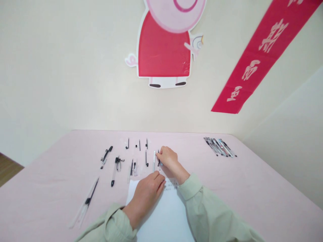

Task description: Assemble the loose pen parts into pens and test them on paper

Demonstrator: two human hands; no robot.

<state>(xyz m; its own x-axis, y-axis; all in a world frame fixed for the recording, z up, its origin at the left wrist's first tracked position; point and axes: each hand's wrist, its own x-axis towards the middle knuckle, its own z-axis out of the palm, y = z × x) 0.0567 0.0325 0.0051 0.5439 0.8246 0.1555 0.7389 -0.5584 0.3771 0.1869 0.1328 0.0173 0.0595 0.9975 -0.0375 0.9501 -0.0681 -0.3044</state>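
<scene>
Fingertips drawn together, the right hand [168, 157] is at a dark pen part [158, 162] beyond the paper [161, 215] (whether pinched, I cannot tell). A leftward slip might roll the neighbouring pale pen [154, 161]; the left hand [147, 188], grip hidden, could drag the sheet.

You have bright, even, diffuse light across the wall [75, 74] and table [222, 188]. Only soft, faint shadows fall on the paper [166, 218] beside your left hand [148, 187]. Small glints show on the cutout's [164, 50] glossy red. Wide-angle stretch slants the frame's sides, and the pens [220, 148] and handwriting [173, 184] look slightly blurred.
</scene>
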